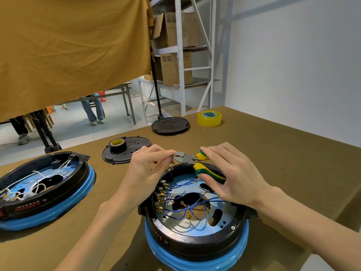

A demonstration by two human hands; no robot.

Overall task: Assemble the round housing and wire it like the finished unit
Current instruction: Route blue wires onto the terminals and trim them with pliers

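The round housing [197, 218] sits open side up on the brown worktop [273, 153], a black ring on a blue base with a shiny metal plate inside, and everything else is placed against it. Blue wires [181, 209] loop across that plate and run to a row of brass terminals [162, 196] along the housing's left inner wall. Above the housing's far rim, the left hand [148, 165] has its thumb and forefinger pinched on a small brass connector [174, 155], the other fingers curled below. The right hand [232, 173] reaches in from the housing's right and grips the green-and-yellow handles of a pair of side cutters [195, 160], fingers wrapped around them; the steel jaws point left and meet the connector at the left fingertips. Well to the left of the housing lies the finished unit [45, 184], the same black-and-blue shape, with white wires [37, 182] inside it. Beyond the housing, a flat black cover plate [127, 152] lies on the worktop with a black roll of tape [117, 146] standing on it. Farther back are a second round black disc [170, 125] and, to its right, a yellow roll of tape [209, 118].
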